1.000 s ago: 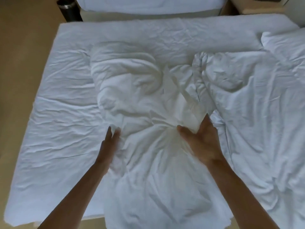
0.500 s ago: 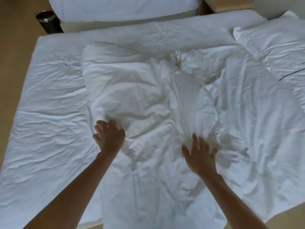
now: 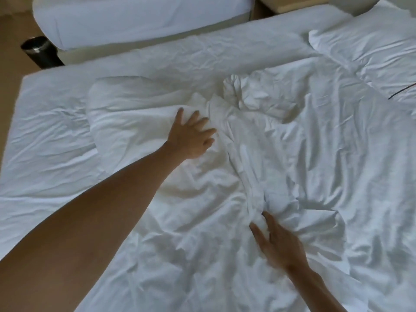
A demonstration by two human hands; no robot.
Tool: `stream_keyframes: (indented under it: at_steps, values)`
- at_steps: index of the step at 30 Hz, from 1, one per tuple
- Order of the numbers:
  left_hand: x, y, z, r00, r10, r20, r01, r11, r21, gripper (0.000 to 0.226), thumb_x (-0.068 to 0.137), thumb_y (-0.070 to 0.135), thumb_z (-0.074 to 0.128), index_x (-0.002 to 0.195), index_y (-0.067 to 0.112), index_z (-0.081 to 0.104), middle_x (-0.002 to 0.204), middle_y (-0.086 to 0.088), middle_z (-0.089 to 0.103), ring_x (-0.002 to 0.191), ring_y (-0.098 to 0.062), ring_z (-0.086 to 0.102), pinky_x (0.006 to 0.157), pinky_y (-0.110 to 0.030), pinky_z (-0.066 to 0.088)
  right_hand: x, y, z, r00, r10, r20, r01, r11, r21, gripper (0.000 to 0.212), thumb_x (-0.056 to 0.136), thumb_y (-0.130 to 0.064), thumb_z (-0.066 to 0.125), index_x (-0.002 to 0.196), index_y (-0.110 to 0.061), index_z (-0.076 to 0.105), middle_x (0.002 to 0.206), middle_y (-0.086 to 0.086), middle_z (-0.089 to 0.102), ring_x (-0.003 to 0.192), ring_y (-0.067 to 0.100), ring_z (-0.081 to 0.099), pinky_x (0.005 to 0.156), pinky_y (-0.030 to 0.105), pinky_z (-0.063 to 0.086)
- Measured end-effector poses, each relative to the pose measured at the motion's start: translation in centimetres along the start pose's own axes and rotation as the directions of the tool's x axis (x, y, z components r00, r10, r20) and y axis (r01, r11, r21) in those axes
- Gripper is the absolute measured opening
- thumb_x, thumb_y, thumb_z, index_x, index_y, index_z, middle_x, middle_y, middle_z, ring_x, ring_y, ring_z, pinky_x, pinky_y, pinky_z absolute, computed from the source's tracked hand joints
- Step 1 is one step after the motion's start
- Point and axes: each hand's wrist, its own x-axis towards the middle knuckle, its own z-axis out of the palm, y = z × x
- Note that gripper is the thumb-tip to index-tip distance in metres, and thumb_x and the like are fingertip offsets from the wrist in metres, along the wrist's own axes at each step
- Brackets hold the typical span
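A crumpled white duvet (image 3: 304, 167) lies bunched across the bed (image 3: 45, 136), with a puffy folded part on its left and a twisted ridge of cloth down its middle. My left hand (image 3: 191, 134) reaches far forward and rests flat on the puffy part, fingers spread. My right hand (image 3: 276, 242) lies lower, beside the near end of the ridge, fingers straight and touching the cloth; it looks blurred.
A white pillow (image 3: 369, 50) lies at the bed's far right corner. A second bed (image 3: 139, 19) stands behind, with a dark cylindrical bin (image 3: 40, 51) on the floor at its foot. A wooden nightstand (image 3: 292, 3) is at the top.
My left hand has let go of the duvet's edge and moved forward onto the puffy part, fingers now spread. My right hand released the gathered cloth and flattened out.
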Motion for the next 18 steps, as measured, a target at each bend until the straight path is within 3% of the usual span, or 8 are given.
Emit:
stream_keyframes:
  at_steps: [3,5,7,9,12,14,16,18]
  values:
    - [-0.5,-4.6,5.3,0.921,-0.072,0.382,0.09,0.996,-0.028,0.055,0.098,0.058,0.005,0.152,0.047,0.001,0.165,0.013,-0.009,0.152,-0.016,-0.01,0.117,-0.058,-0.01,1.3,-1.8,0.2,0.998,0.014,-0.057,-0.019,0.995,-0.094,0.073,0.089,-0.073,0.028,0.148,-0.03,0.029,0.135,0.0,0.06,0.121,0.022,0.06,0.098,0.038,0.046]
    - [-1.4,-6.5,7.8,0.867,-0.058,0.495,0.128,0.986,-0.107,0.056,0.098,0.059,0.006,0.152,0.046,-0.008,0.163,0.014,-0.015,0.15,-0.013,-0.015,0.119,-0.054,-0.01,2.7,-4.1,1.7,0.99,0.105,-0.092,-0.119,0.98,-0.158,0.072,0.092,-0.068,0.026,0.147,-0.021,0.028,0.14,0.014,0.053,0.122,0.035,0.057,0.099,0.043,0.044]
    - [-0.6,-7.2,8.4,0.887,-0.027,0.461,0.116,0.979,-0.166,0.055,0.099,0.059,0.012,0.152,0.046,0.004,0.165,0.014,-0.002,0.152,-0.011,-0.004,0.121,-0.051,-0.002,3.8,-6.6,3.7,0.972,0.202,-0.117,-0.22,0.961,-0.169,0.063,0.092,-0.062,0.03,0.129,-0.012,0.042,0.117,0.027,0.059,0.105,0.044,0.059,0.088,0.05,0.047]
    - [1.3,-7.8,6.5,0.937,-0.043,0.347,0.135,0.96,-0.247,0.045,0.099,0.056,0.029,0.14,0.044,0.043,0.152,0.006,0.042,0.141,-0.017,0.036,0.116,-0.046,0.024,4.7,-7.3,4.9,0.965,0.256,-0.051,-0.261,0.944,-0.204,0.061,0.089,-0.057,0.032,0.114,-0.005,0.052,0.099,0.03,0.059,0.092,0.044,0.06,0.077,0.052,0.047]
    - [5.8,-10.7,2.8,0.983,-0.181,-0.019,0.177,0.977,-0.118,0.033,0.094,0.044,0.048,0.113,0.027,0.068,0.117,-0.006,0.066,0.113,-0.029,0.057,0.098,-0.042,0.041,6.2,-6.1,4.9,0.963,0.266,-0.03,-0.264,0.926,-0.269,0.071,0.091,-0.065,0.017,0.133,-0.012,0.038,0.13,0.023,0.051,0.122,0.042,0.049,0.091,0.058,0.047]
    - [8.6,-13.6,1.2,0.946,-0.303,-0.112,0.291,0.95,-0.112,0.052,0.089,0.056,0.053,0.131,0.025,0.056,0.136,-0.011,0.053,0.126,-0.034,0.046,0.103,-0.049,0.035,7.3,-4.7,5.0,0.98,0.189,-0.063,-0.198,0.953,-0.23,0.077,0.089,-0.069,0.02,0.141,-0.013,0.031,0.142,0.017,0.046,0.131,0.038,0.044,0.101,0.053,0.044]
    - [10.1,-15.6,0.8,0.913,-0.4,0.085,0.408,0.901,-0.148,0.091,0.077,0.078,0.051,0.151,0.032,0.024,0.155,-0.013,0.032,0.141,-0.038,0.03,0.111,-0.059,0.02,7.9,-4.2,5.2,0.982,0.179,-0.065,-0.189,0.959,-0.211,0.093,0.08,-0.079,0.011,0.144,-0.013,0.029,0.146,0.014,0.045,0.131,0.036,0.046,0.103,0.049,0.045]
    - [10.7,-16.0,1.8,0.86,-0.411,0.303,0.471,0.868,-0.158,0.115,0.066,0.089,0.05,0.154,0.034,0.001,0.157,-0.014,0.03,0.142,-0.04,0.03,0.114,-0.059,0.016,8.6,-3.7,5.7,0.981,0.177,-0.08,-0.19,0.963,-0.193,0.109,0.07,-0.088,-0.005,0.142,-0.015,0.033,0.143,0.011,0.05,0.129,0.034,0.049,0.101,0.048,0.047]
